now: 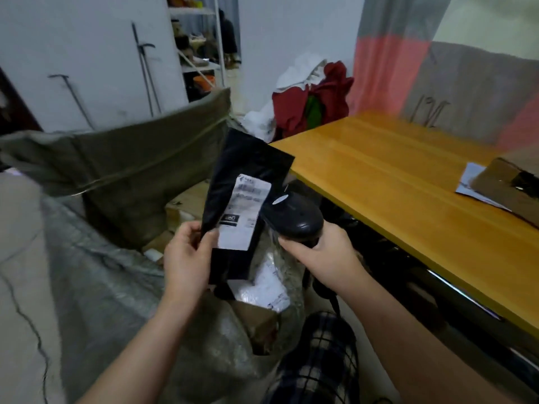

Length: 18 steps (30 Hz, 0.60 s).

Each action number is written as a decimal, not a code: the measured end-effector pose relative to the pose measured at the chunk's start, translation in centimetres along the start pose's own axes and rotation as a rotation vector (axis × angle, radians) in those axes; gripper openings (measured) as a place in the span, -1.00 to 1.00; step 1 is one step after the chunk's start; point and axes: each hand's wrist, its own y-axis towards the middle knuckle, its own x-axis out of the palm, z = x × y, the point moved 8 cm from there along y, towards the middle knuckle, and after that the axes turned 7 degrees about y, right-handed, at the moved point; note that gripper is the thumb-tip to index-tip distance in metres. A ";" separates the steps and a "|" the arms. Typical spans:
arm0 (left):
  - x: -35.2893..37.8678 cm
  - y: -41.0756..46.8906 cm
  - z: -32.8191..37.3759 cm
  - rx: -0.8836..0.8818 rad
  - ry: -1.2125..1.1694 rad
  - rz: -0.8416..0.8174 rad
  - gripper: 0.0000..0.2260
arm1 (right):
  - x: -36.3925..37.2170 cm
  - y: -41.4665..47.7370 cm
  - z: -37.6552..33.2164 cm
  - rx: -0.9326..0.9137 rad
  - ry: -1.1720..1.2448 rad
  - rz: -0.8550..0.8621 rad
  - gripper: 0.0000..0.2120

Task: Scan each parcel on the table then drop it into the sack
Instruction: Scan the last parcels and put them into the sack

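Observation:
My left hand [186,258] pinches the lower left edge of a black plastic parcel [248,158] with a white shipping label [246,211], holding it upright above the sack. My right hand [323,252] grips a black handheld scanner [291,215], whose head sits right beside the label. Below both hands the grey woven sack [96,287] stands open, with a white padded parcel [268,287] and a brown cardboard box [256,319] inside. Another cardboard parcel [501,188] lies on a white mailer at the right edge of the yellow wooden table [393,182].
An olive-green sack [131,158] stands open behind the grey one, with boxes inside. Red and white cloth [315,97] is piled by the table's far corner. A striped curtain [466,77] hangs behind the table. My checked trouser leg [320,363] is at bottom centre.

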 end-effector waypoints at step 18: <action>11.0 2.9 0.3 0.309 0.691 -0.368 -0.54 | -5.7 -1.5 6.1 0.158 -0.184 0.272 -0.76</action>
